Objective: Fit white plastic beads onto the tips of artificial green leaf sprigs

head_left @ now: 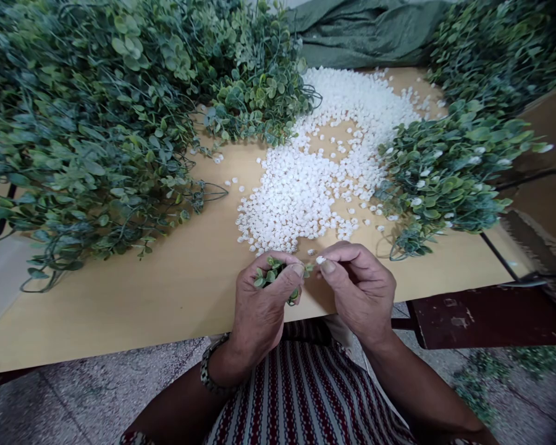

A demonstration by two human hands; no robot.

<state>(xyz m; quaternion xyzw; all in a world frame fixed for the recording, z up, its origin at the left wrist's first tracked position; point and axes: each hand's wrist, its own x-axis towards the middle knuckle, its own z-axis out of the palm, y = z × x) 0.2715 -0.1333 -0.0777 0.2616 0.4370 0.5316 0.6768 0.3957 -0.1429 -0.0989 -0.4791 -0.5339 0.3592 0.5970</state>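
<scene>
My left hand (265, 300) is closed around an artificial leaf sprig (272, 272), whose green leaves poke out between thumb and fingers. A leafy tip of it points toward my other hand. Just to the right, my right hand (364, 290) pinches a small white bead-like piece (320, 260) between thumb and forefinger. The two hands are close together over the table's front edge. Right beyond them spreads a heap of the same small white pieces (296, 191).
A large pile of artificial greenery (97, 123) covers the table's left and back. At right lies a bunch of sprigs with white tips (449, 167). Dark green cloth (366, 31) lies behind the heap. A dark red bench (486, 315) stands beyond the wooden table's edge (167, 315).
</scene>
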